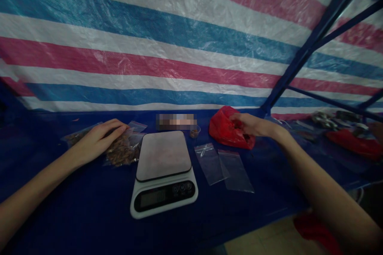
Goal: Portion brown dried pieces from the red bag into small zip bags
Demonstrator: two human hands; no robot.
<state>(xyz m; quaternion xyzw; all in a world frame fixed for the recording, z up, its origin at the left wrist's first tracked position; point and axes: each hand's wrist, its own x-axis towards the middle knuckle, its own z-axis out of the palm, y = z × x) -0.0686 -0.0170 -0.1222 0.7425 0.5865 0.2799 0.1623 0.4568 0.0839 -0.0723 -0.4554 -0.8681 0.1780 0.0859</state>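
My left hand (109,133) lies with outstretched fingers over clear zip bags (124,151) filled with brown, dried-looking pieces. At the mouth of a red plastic bag (221,127), my right hand (249,123) reaches in, and its fingers are mostly hidden there. Between the two hands stands a kitchen scale (164,155) with a bare plate and a small display at its front. Two flat clear zip bags (211,165) overlap to the right of the scale. Behind it sits a small clear cup (195,131) with something brown inside.
A blurred-out item (176,122) lies behind the scale. Striped plastic sheeting (149,48) rises behind the blue table (98,207). Blue metal bars (299,55) slant at the right. Farther right lie another red bag (354,143) and other items.
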